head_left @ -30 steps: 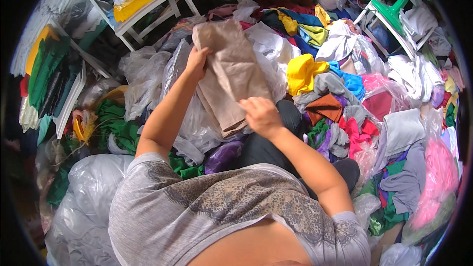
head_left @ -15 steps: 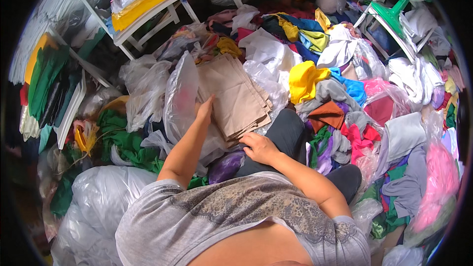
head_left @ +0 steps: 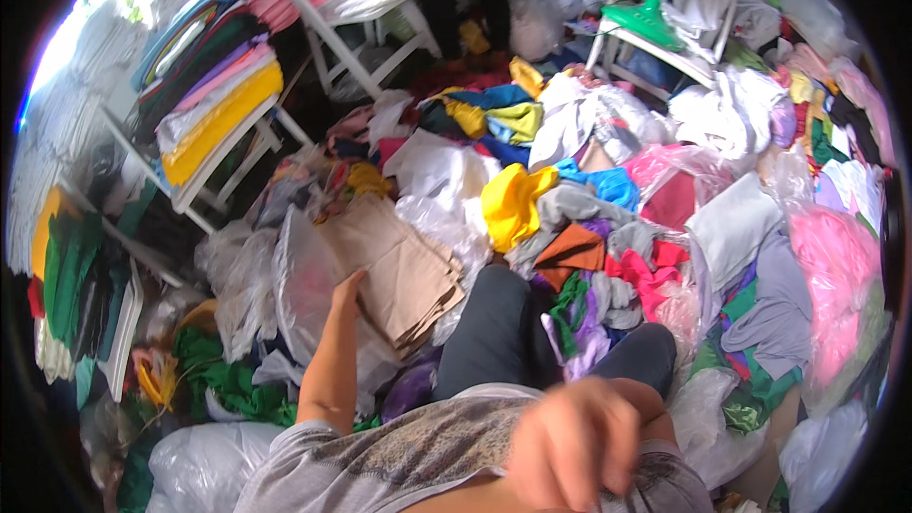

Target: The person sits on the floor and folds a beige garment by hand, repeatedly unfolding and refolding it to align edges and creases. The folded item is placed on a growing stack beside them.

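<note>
A stack of folded beige cloths (head_left: 394, 271) lies in front of me, partly on a clear plastic bag (head_left: 302, 261). Along its left edge my left hand (head_left: 350, 290) grips the cloths, the thumb side on top and the other fingers hidden beneath. My right hand (head_left: 575, 446) is lifted close in front of my chest, away from the cloths. Its fingers look loosely bent but are smeared by motion, and nothing can be made out in them.
Heaps of coloured cloth and plastic bags surround my legs. A yellow cloth (head_left: 518, 204) lies just right of the stack. White chairs stand behind, one bearing folded fabrics (head_left: 223, 123), another a green fan (head_left: 655, 14). A large grey bag (head_left: 204, 465) sits at lower left.
My right hand has left the near edge of the beige stack and come up toward me. My left hand stays at the stack. The view has turned to the right and tilted.
</note>
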